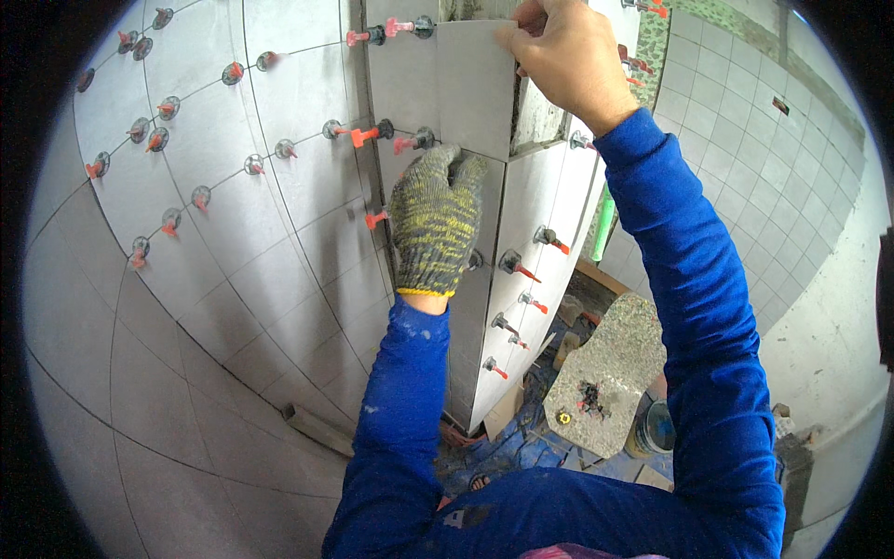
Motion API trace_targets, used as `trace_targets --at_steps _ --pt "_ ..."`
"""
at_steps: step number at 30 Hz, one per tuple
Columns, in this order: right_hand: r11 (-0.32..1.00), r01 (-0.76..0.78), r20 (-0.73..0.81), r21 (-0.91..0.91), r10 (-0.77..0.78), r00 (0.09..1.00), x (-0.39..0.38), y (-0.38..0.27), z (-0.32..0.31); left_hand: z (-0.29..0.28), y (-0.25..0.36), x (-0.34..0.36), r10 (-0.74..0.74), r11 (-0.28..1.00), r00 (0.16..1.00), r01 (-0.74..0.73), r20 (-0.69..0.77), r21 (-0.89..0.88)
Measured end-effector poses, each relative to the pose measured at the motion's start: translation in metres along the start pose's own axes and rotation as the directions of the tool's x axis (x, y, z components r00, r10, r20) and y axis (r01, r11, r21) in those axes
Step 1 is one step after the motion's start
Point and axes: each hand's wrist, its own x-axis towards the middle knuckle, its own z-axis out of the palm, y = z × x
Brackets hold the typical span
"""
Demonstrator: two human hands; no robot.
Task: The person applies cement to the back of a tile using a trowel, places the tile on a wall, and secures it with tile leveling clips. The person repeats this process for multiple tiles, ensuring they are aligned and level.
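Observation:
A light grey wall tile [475,79] stands upright at the top of a tiled column. My bare right hand [570,58] pinches its upper right edge between thumb and fingers. Below it, my left hand [436,219], in a grey and yellow knit glove, is closed with curled fingers against the column face, near the tile's lower edge. Its fingertips are partly hidden, and whatever they hold does not show. Just left of the glove's fingertips sits a tile levelling clip [410,143] with a red stem and dark cap.
More levelling clips [363,135] stick out along the joints of the left wall [307,102] and the column's right face [535,210]. On the right below are a speckled stone slab [619,359] with dark bits on it, a bucket [655,429] and blue sheeting [521,447].

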Motion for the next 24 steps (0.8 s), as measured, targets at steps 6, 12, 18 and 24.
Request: trace_targets --at_steps 6,12,18,24 --pt "0.999 -0.036 0.009 0.022 0.036 0.999 0.001 0.007 0.002 -0.003 0.028 0.007 -0.138 0.984 0.982 0.151 -0.125 0.097" --pt "0.999 0.04 0.107 -0.027 -0.037 0.994 0.003 0.018 0.003 0.0 0.037 0.023 -0.169 0.961 0.985 0.17 -0.019 0.219" --pt "1.0 0.009 0.107 0.009 -0.01 0.994 0.002 0.023 0.003 -0.007 0.04 0.025 -0.201 0.962 0.976 0.181 0.083 0.204" --pt "0.996 0.019 0.14 -0.091 -0.006 0.99 0.003 0.015 0.0 -0.004 0.039 0.029 -0.187 0.951 0.976 0.152 0.111 0.269"
